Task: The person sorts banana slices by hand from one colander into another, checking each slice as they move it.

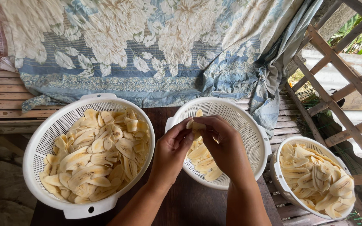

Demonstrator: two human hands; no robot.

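Note:
My left hand (171, 150) and my right hand (223, 144) meet over the middle white colander (254, 138), both pinching a thin pale banana slice (194, 124) between the fingertips. Several more slices lie in that colander's bottom (204, 161). A larger white colander (42, 142) at the left is heaped with long banana slices (99, 155). The left hand's wrist is close to its right rim.
A third white colander (278, 175) with banana slices stands at the right on wooden slats. A blue and cream floral cloth (147, 46) drapes over the slatted bench behind. A wooden lattice frame (340, 75) leans at the right. The colanders rest on a dark board (189, 205).

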